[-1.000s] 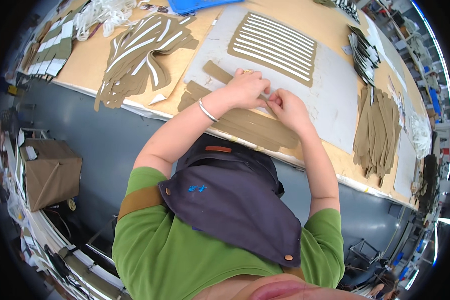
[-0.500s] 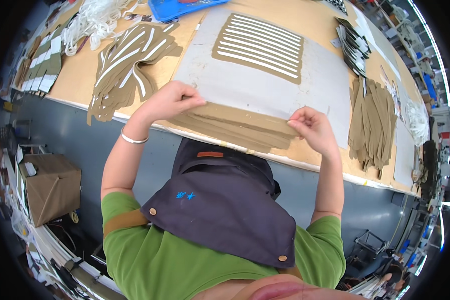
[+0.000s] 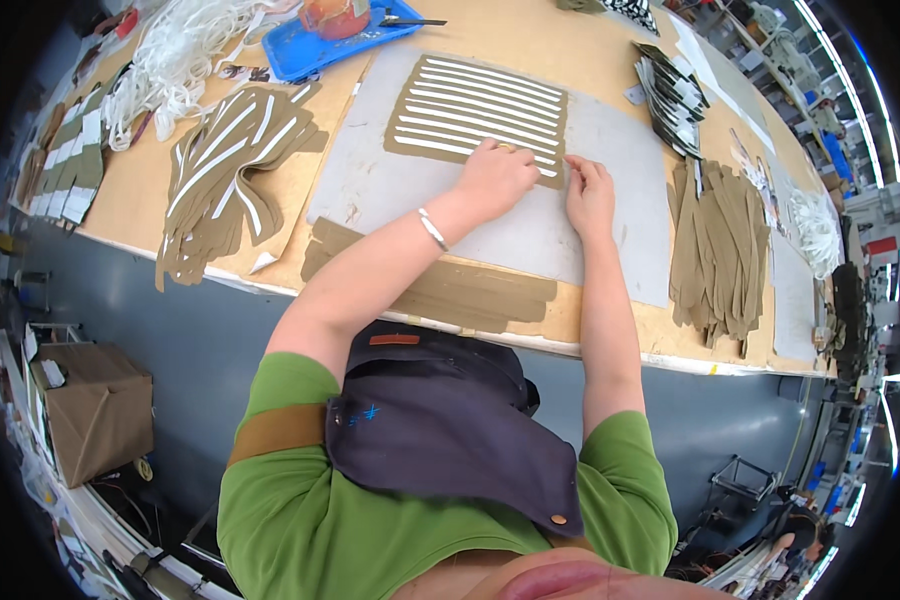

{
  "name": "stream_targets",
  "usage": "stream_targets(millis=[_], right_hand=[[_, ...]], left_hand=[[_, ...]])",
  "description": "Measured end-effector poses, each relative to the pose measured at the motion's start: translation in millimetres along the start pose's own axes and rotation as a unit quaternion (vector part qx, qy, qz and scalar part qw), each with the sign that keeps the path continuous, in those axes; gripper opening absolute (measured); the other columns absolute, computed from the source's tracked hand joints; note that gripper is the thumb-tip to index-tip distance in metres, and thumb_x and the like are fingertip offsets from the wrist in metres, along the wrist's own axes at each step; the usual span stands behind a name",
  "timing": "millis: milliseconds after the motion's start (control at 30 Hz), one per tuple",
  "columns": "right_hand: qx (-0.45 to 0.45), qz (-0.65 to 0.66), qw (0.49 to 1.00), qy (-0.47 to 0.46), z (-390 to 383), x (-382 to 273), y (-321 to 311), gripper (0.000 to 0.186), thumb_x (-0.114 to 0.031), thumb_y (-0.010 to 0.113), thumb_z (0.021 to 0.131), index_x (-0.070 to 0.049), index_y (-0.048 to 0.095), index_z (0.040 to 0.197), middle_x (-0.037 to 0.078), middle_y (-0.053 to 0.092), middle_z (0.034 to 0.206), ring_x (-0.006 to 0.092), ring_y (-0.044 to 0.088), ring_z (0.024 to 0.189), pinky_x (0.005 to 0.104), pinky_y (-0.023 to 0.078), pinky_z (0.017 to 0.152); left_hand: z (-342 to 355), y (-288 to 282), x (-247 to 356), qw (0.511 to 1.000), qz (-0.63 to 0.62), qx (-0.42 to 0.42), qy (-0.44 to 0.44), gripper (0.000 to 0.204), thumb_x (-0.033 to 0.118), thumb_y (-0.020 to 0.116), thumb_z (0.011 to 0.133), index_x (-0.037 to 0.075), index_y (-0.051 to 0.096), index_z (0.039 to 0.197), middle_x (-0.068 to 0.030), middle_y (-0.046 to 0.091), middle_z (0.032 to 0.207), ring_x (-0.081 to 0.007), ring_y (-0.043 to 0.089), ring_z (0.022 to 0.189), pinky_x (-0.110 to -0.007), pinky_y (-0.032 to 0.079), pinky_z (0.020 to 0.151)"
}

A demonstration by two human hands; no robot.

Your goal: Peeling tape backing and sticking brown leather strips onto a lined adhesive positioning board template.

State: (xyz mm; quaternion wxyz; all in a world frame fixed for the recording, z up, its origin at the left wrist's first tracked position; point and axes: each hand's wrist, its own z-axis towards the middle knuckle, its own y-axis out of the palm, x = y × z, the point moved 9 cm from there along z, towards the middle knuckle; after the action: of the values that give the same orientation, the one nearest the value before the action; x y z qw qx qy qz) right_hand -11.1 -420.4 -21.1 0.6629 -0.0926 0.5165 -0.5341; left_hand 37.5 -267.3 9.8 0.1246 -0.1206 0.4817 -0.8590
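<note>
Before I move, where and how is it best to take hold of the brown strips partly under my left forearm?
The strips are perhaps best pinched at their right ends, with the right hand coming from the right. They lie long and flat; those ends are visible, whereas the left forearm hides strips further left.

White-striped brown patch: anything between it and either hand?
Nothing visible. The left hand is at the lower edge of the white-striped brown patch, the right hand at its lower right corner. The blue tray sits beyond, upper left.
</note>
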Motion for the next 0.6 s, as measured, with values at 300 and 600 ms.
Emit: stream_targets(millis=[300, 600], right_hand=[[0.004, -0.053, 0.999, -0.009, -3, 0, 4, 0.026, -0.001, 0.055, 0.088, -0.013, 0.074, 0.101, 0.008, 0.065, 0.102, 0.0318, 0.056, 0.096, 0.0388, 0.048, 0.087], [0.009, -0.057, 0.998, -0.02, -3, 0, 4, 0.026, 0.0, 0.057, 0.086, -0.013, 0.072, 0.103, 0.009, 0.064, 0.103, 0.0328, 0.056, 0.098, 0.039, 0.049, 0.087]], left_hand=[[13, 27, -32, 0.984, -0.058, 0.037, -0.162, 0.013, 0.02, 0.063, 0.086, 0.009, 0.067, 0.084, -0.007, 0.064, 0.078, -0.0209, 0.065, 0.075, -0.036, 0.046, 0.07], [-167, -88, -279, 0.463, -0.614, 0.471, -0.431, 0.007, 0.011, 0.058, 0.098, 0.007, 0.06, 0.093, 0.0002, 0.059, 0.081, -0.0078, 0.057, 0.073, -0.02, 0.045, 0.061]])
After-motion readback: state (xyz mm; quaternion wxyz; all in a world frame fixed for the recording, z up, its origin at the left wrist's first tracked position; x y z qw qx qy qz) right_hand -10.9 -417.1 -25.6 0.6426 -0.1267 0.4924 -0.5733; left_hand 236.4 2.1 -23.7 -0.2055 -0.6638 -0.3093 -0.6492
